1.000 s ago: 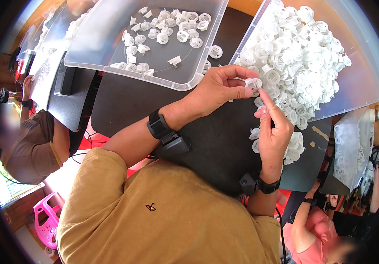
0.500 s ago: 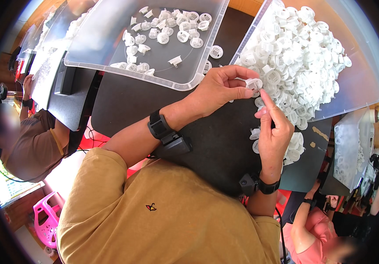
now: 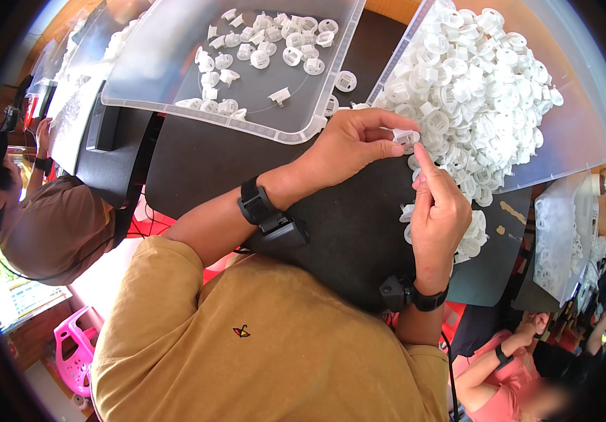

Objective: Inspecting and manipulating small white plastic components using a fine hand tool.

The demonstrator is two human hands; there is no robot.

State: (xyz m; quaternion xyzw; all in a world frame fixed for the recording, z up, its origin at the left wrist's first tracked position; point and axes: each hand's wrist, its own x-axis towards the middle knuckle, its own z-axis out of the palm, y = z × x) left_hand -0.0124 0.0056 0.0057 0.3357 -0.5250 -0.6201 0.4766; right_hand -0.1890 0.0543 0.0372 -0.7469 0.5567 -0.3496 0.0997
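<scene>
Between the thumb and fingers of my left hand (image 3: 359, 141) is a small round white plastic piece (image 3: 406, 140) with a raised square middle. My right hand (image 3: 441, 204) is close by on the right. Its index fingertip comes up against the piece's lower right edge, and the thumb and other fingers are curled in. Whether anything small is inside that curl is hidden. Just beyond the hands, a large heap of similar white pieces (image 3: 458, 91) spills out of a tilted clear bin (image 3: 576, 151). A few loose white pieces (image 3: 473, 235) lie beside my right wrist.
On the left of the dark table (image 3: 197, 158) stands a clear plastic tub (image 3: 303, 133) with several scattered white pieces. Two loose pieces lie between tub and bin. Other people work at the far left and lower right. A pink plastic stool (image 3: 74, 352) is at lower left.
The white piece has been tilted slightly in my left hand. My right index finger has shifted a little lower on its edge. The people on both sides have moved.
</scene>
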